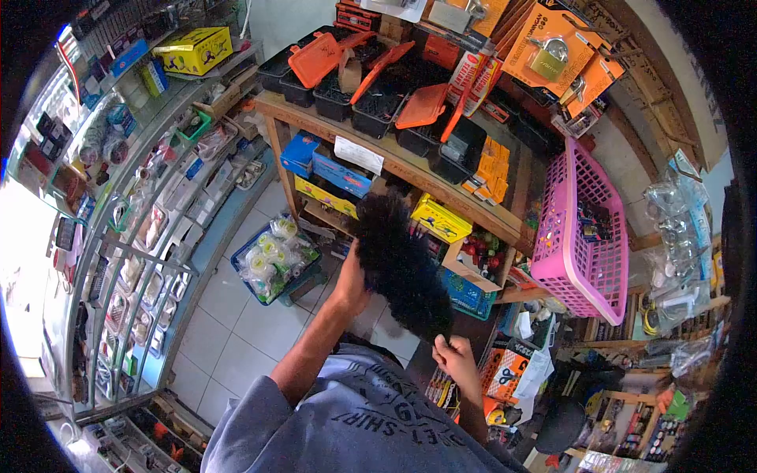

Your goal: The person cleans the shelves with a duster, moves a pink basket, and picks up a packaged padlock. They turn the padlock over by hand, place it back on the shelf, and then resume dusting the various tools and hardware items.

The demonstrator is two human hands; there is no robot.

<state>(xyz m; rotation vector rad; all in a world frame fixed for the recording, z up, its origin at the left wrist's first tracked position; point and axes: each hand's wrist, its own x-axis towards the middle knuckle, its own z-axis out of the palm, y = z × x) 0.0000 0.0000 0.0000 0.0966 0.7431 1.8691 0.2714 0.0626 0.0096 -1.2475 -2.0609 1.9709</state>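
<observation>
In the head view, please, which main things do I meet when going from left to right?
Yellow box → blue tray → black fluffy item → pink basket → clear plastic packages.

Shelves (210,236) stand on the left; beside them, a crate (293,281) full of packets (272,256) sits low down, near the wooden table (426,175); bins (372,118) stand on the table, boxes (347,175) lie under its top; a basket (564,268) is at its right end; before it, what may be a duster (404,272) is between the person's left hand (351,284) and right hand (455,357).
</observation>
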